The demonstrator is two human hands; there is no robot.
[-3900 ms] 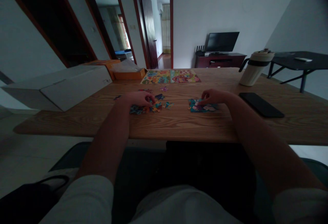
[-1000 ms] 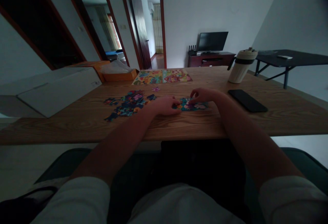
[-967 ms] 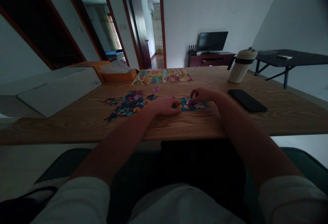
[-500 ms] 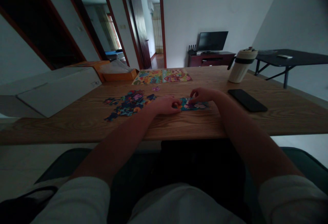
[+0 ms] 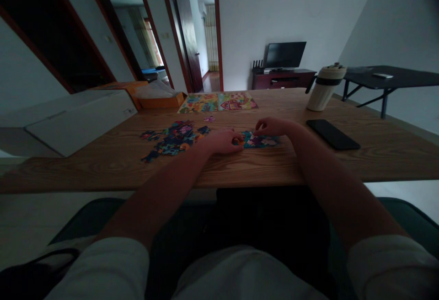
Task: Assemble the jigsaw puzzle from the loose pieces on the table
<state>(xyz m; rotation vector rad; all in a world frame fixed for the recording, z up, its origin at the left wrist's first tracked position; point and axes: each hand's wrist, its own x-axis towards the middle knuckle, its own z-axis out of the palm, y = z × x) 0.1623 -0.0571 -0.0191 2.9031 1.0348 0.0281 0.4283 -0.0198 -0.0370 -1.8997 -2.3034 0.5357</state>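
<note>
A small joined patch of colourful puzzle pieces lies on the wooden table. My left hand rests at the patch's left edge, its fingertips pinching an orange puzzle piece against it. My right hand sits at the patch's far edge with curled fingers touching the pieces. A heap of loose puzzle pieces lies to the left of my left hand. A single pink piece lies apart, farther back.
A printed picture sheet lies at the table's back. A white box and an orange box stand at the left. A cream jug and a black phone are on the right.
My left hand has come from the loose heap over to the joined patch's left edge, bringing a piece. In the last second both hands stay nearly still.
</note>
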